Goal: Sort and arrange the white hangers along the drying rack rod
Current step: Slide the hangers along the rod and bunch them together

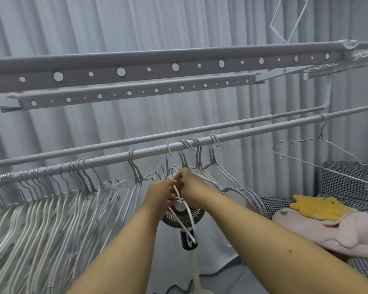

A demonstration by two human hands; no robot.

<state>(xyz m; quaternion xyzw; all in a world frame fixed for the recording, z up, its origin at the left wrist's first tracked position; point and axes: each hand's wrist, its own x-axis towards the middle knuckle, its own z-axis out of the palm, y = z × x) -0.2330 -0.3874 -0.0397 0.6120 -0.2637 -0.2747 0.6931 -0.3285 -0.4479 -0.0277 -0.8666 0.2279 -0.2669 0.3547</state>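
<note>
Both hands gripping white hanger, below rod

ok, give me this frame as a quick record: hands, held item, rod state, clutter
left hand: grips white hanger
right hand: pinches same hanger
held hanger: off the rod, tilted, below it
rod: dense hanger bunch at left, small group above hands, lone hanger at right
clutter: fan behind hands; pink plush at right

Hangers white coated wire, smooth; rod matt grey metal; curtain cloth
</note>
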